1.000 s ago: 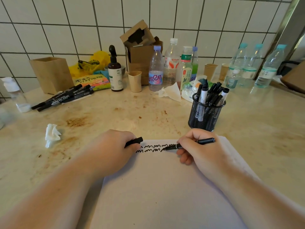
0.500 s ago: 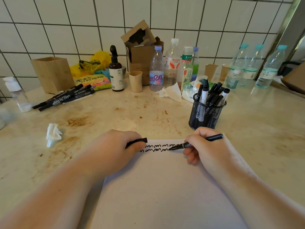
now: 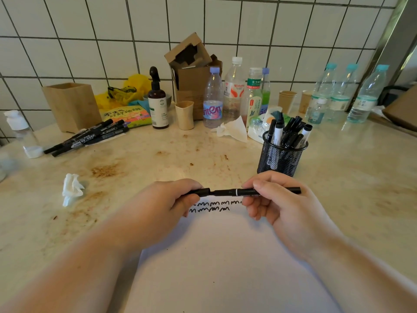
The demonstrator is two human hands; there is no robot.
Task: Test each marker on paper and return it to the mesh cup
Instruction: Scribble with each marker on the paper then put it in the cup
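left hand [image 3: 167,202] pinches the cap [image 3: 199,192]; right hand [image 3: 277,199] grips the marker [image 3: 252,191], tip at the cap's mouth, above the paper [image 3: 225,267]. two scribble rows [image 3: 212,206] done. recapping under way; cup [image 3: 279,157] at 1 o'clock awaits it; loose markers [image 3: 88,137] at 10 o'clock probably untested.

I see a black wire mesh cup [image 3: 281,158] on a glossy, stained stone-look counter [image 3: 352,177]. The paper [image 3: 225,263] looks matt and smooth, the marker [image 3: 237,192] black plastic. Behind, glazed white tiles [image 3: 79,30] shine.
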